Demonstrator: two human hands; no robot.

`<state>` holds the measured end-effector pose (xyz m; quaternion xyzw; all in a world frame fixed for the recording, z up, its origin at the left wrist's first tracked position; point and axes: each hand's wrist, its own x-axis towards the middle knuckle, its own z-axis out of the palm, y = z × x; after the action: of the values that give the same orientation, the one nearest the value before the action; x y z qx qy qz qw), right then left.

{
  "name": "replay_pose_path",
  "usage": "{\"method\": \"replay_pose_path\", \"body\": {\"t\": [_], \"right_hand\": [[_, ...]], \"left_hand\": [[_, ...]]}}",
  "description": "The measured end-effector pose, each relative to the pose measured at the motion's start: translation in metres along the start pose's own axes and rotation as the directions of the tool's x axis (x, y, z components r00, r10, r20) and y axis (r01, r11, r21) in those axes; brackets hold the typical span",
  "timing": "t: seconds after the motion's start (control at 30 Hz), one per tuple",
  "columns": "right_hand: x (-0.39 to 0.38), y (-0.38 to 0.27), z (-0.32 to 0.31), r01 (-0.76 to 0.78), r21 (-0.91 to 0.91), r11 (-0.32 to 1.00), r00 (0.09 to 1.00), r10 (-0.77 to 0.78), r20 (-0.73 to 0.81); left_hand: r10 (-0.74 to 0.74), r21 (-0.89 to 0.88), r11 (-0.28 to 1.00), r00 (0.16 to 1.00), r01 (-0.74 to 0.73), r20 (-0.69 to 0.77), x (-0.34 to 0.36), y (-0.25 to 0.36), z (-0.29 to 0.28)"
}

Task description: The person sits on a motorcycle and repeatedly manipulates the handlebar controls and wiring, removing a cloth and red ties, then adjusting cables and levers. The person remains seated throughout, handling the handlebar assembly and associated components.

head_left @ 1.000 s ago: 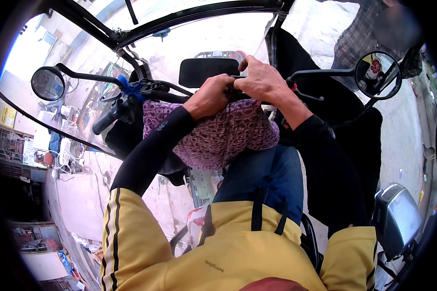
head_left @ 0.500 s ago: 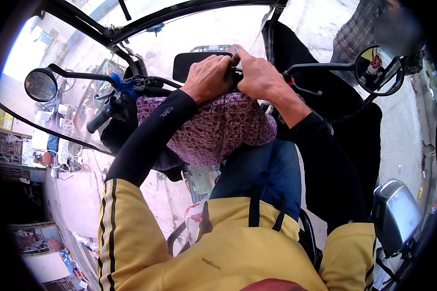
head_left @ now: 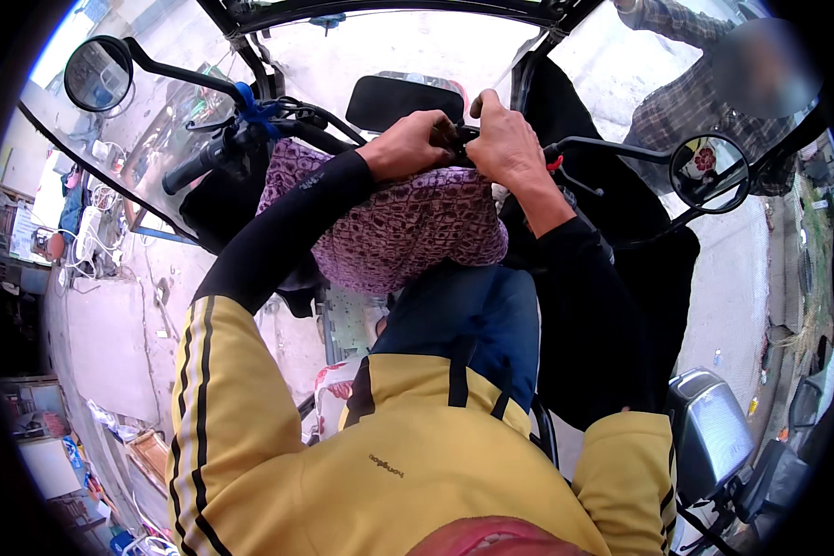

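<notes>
Above a purple patterned cloth bundle [head_left: 408, 232], both my hands meet at a small dark part [head_left: 461, 139] at the middle of the handlebars. My left hand [head_left: 410, 145] has its fingers curled against this part from the left. From the right, my right hand [head_left: 508, 146] closes on it, with the forefinger bent up over the top. What exactly the fingers grip is hidden. Just behind my left hand is a black rounded rectangular panel [head_left: 403, 102]. The bundle hangs over my knees, in front of my jeans [head_left: 463, 315].
A black handlebar grip [head_left: 195, 165] with a blue wrapping sits at left. Round mirrors [head_left: 98, 74] flank the frame, and a clear windshield stands ahead. A person in a checked shirt [head_left: 681, 111] is at far right. A lamp [head_left: 709, 426] sits low right.
My hands have drawn slightly apart, showing more of the dark part between them. The right forefinger has lifted. The view has shifted, and the person at right shows more fully.
</notes>
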<state>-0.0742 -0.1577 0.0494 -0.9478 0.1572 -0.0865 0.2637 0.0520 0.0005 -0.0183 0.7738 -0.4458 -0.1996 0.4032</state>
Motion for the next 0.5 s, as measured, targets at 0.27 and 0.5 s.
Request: {"method": "replay_pose_path", "body": {"t": [0.27,0.5], "right_hand": [[0.001,0.010,0.005,0.086,0.043,0.995,0.996,-0.085,-0.032],[-0.003,0.009,0.015,0.140,-0.115,0.983,0.980,-0.155,-0.126]], "left_hand": [[0.055,0.512,0.859,0.995,-0.006,-0.081,0.001,0.030,-0.010],[0.428,0.766,0.620,0.891,-0.169,-0.150,0.019,0.026,0.008]]}}
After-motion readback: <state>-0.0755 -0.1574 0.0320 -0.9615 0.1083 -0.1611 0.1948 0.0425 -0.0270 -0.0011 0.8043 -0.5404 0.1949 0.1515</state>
